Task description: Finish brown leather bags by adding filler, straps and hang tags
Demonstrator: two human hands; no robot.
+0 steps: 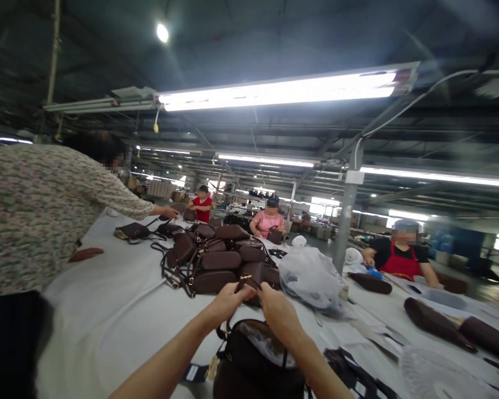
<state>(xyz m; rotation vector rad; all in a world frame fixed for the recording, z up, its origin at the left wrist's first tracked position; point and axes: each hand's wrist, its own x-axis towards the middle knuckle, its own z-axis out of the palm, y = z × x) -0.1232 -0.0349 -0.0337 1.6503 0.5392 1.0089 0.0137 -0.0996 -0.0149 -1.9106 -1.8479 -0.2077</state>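
Our left hand [228, 299] and right hand [276, 307] cover most of the dark strap [254, 284] they pinch, so we cannot trace where it ends. The bottom edge cuts off our forearms and the open bag [253, 374], and our right hand hides part of its mouth. We find the print on the tag [196, 372] too small to read. The left edge crops the patterned shirt [45, 216]; the fan guard [438, 374] is blurred.
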